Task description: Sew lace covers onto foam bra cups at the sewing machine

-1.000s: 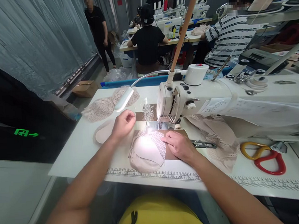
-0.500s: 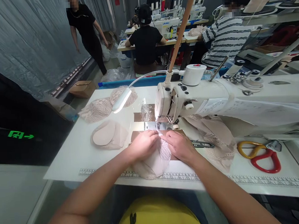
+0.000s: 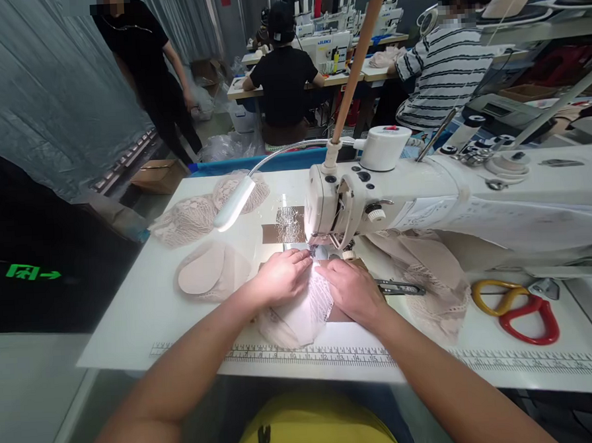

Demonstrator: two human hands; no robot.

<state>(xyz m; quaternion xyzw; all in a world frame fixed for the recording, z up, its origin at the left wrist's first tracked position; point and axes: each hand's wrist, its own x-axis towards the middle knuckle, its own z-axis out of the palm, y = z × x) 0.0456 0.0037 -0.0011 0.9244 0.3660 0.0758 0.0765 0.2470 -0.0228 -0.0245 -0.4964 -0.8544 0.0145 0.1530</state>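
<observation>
A beige lace bra cup (image 3: 301, 317) lies on the white sewing table (image 3: 146, 308) just in front of the needle of the white sewing machine (image 3: 423, 195). My left hand (image 3: 279, 278) rests on the cup's left part with fingers curled down onto the fabric. My right hand (image 3: 349, 288) presses the lace on the right side, fingers together, close to the presser foot. The two hands almost touch above the cup.
Another padded cup (image 3: 207, 276) lies to the left, lace cups (image 3: 186, 217) farther back under the lamp (image 3: 233, 205). A fabric heap (image 3: 427, 267), snips (image 3: 399, 287) and red-yellow scissors (image 3: 523, 305) lie at right. A person in black (image 3: 143, 64) walks at left; others sit sewing behind.
My left hand came down from near the lamp onto the cup, and both hands slid the cup forward to the needle. The standing person in black walked nearer.
</observation>
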